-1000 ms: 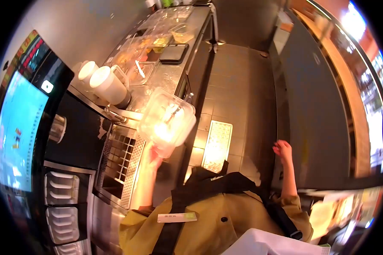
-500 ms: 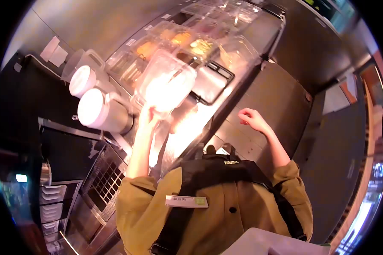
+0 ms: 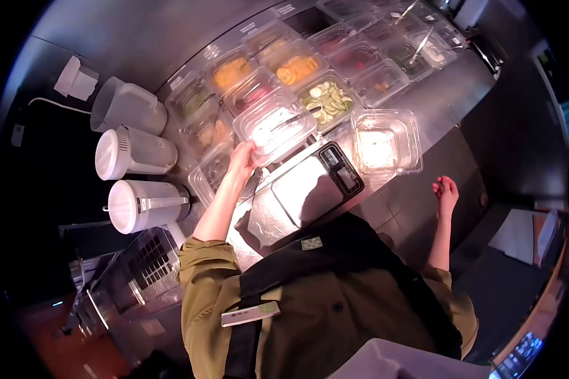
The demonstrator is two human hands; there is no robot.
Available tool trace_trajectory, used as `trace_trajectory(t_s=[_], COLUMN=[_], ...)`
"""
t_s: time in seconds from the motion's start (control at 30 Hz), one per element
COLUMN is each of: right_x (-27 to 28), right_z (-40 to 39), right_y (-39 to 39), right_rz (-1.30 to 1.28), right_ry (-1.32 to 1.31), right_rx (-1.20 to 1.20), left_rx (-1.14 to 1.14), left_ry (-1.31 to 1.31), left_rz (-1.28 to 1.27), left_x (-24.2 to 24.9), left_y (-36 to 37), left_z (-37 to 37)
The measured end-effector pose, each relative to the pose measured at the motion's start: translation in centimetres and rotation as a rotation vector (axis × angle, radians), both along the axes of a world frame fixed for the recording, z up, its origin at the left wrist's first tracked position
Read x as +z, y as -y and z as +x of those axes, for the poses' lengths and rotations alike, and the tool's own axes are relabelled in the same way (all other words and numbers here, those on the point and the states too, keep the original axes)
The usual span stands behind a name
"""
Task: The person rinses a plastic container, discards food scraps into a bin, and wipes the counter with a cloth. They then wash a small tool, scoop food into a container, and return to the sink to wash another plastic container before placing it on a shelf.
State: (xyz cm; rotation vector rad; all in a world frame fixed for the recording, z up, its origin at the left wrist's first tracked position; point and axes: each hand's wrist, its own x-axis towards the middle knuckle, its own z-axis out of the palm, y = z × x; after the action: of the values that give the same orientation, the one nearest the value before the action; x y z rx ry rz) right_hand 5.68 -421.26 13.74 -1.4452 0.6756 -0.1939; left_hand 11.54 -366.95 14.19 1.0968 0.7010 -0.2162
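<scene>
One corner of a clear container was gripped by the left hand, over the counter, back from its front edge; the right hand, loosely curled, held nothing visible. Such one-sided support risked a tilt into the green slices.

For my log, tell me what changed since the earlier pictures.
The person moved along the counter; the left hand carried the clear container from near the drain grate to the food tubs beside the scale. Nothing was grasped or released. It stays in that hand; the right hand stays empty.
</scene>
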Motion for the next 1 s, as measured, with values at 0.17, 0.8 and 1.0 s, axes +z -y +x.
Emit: trace_trajectory(t_s=[0.17, 0.8, 1.0], right_x=[-1.6, 3.1, 7.9], right_z=[5.3, 15.6, 18.9], right_y=[0.8, -0.4, -3.0], right_rz=[0.006, -0.081, -0.291], right_ry=[-0.029, 0.068, 0.008], right_rx=[0.034, 0.316, 0.578], left_rx=[0.145, -0.423, -0.676], left_ry=[-0.048, -0.228, -0.204], left_rz=[0.218, 1.122, 0.900], left_x=[-0.2, 0.6, 0.3], left_y=[2.3, 1.2, 0.9], left_z=[-1.7, -1.1, -0.7])
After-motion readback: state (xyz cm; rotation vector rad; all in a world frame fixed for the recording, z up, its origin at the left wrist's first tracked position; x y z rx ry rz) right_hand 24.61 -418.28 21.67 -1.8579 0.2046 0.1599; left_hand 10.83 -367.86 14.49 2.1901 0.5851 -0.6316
